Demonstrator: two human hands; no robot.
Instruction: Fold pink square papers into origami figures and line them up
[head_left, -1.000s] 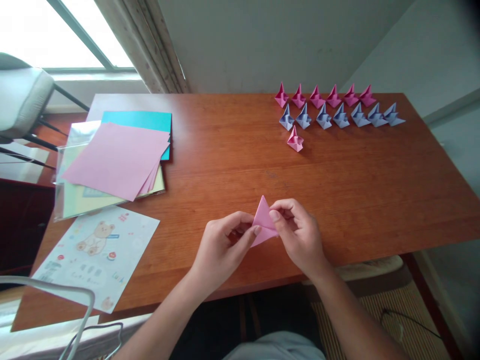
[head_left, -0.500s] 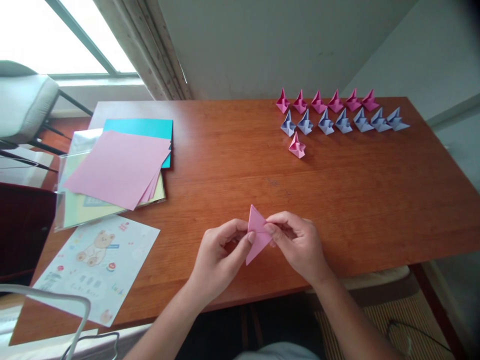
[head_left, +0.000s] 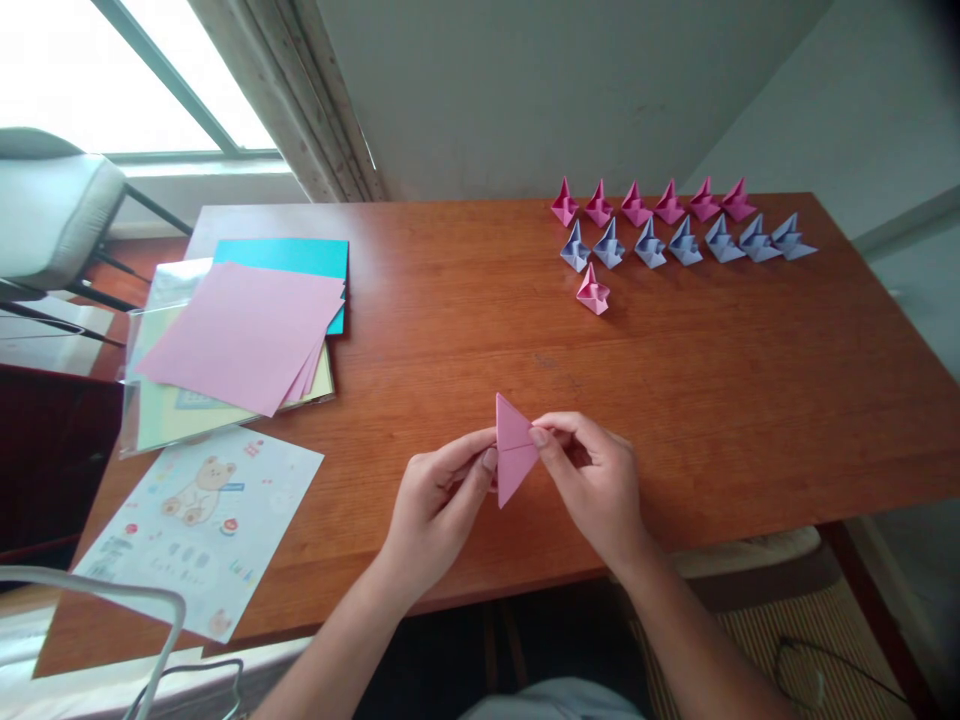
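Note:
Both hands hold a small folded pink paper piece (head_left: 512, 448) just above the wooden table (head_left: 465, 310), near its front edge. My left hand (head_left: 439, 500) pinches its left edge with thumb and fingers. My right hand (head_left: 592, 482) pinches its right corner. The piece is a pointed, kite-like shape with a horizontal crease, one tip up and one down.
A stack of pink sheets (head_left: 244, 335) lies over teal paper (head_left: 285, 255) and a clear sleeve at the left. A bear-printed sheet (head_left: 199, 525) lies in front of the stack. Rows of magenta (head_left: 649, 203) and blue (head_left: 679, 242) folded figures stand at the far right, with one pink figure (head_left: 592, 290) before them.
The pink piece has been turned between my fingers, from a flat triangle pointing up to a narrower shape with tips up and down. Both hands stayed in place.

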